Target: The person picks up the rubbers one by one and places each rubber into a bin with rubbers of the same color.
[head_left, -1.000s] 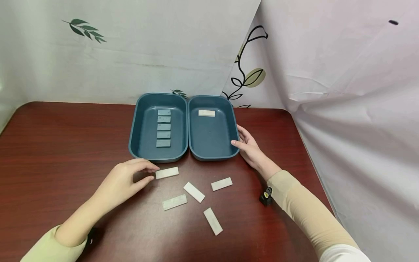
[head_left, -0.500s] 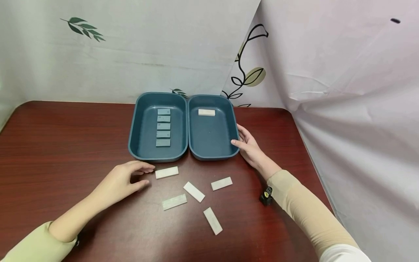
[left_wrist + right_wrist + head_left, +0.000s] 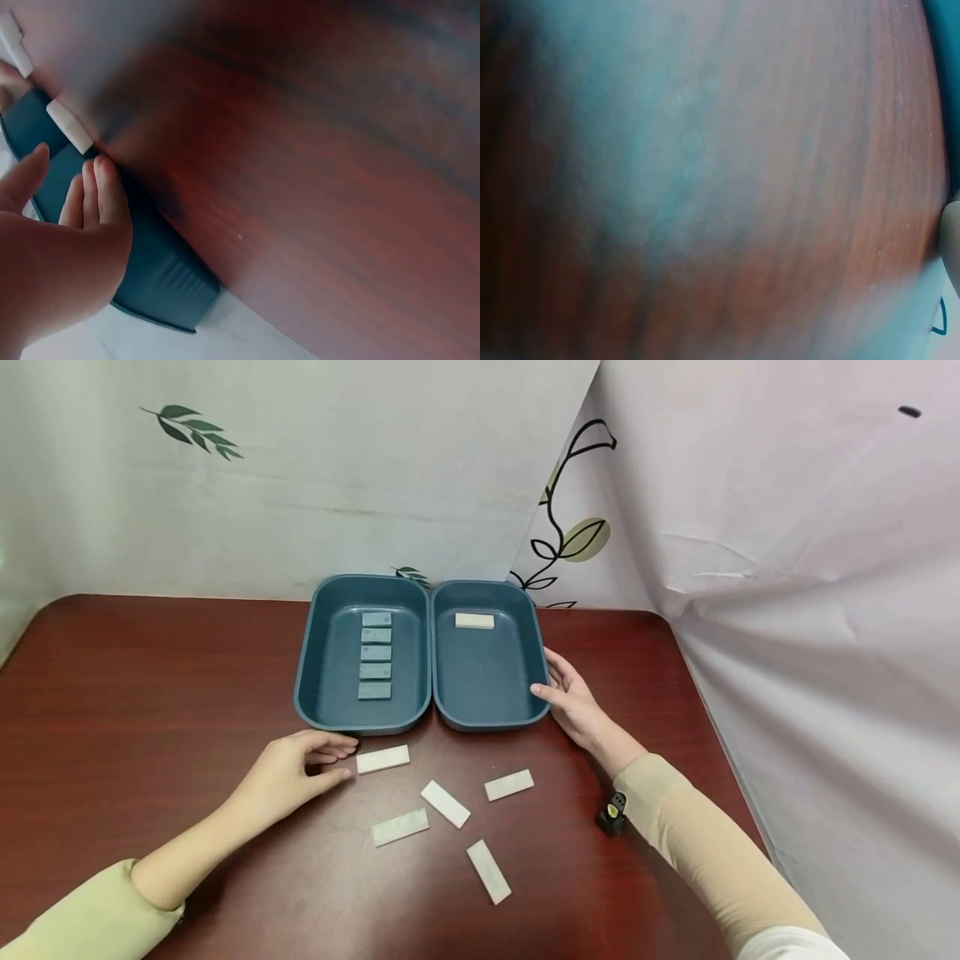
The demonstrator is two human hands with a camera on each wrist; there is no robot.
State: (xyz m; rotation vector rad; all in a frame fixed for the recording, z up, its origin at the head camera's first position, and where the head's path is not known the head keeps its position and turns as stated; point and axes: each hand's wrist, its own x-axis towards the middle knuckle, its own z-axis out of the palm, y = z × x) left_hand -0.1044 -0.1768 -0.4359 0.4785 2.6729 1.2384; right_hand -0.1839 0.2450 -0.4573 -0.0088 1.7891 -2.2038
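Observation:
My left hand (image 3: pixel 288 772) is beside a white rectangular block (image 3: pixel 383 759), thumb and fingers apart with nothing between them. In the left wrist view its fingertips are close to that block's end (image 3: pixel 70 127); whether they touch, I cannot tell. My right hand (image 3: pixel 576 703) holds the right blue box (image 3: pixel 491 725) by its right wall, thumb over the rim and fingers outside. Several more white blocks (image 3: pixel 446 804) lie scattered on the table. A single white block (image 3: pixel 474 622) lies at the back of the right box.
The left blue box (image 3: pixel 362 729) stands against the right one, near the table's back edge. Inside it, several grey-blue blocks (image 3: pixel 376 653) lie in a column. White curtains hang behind the brown table (image 3: pixel 150 693) and along its right side.
My left hand drew back slightly left from the nearest white block, then came a little closer again. My right hand stays on the box, and the blocks have not moved.

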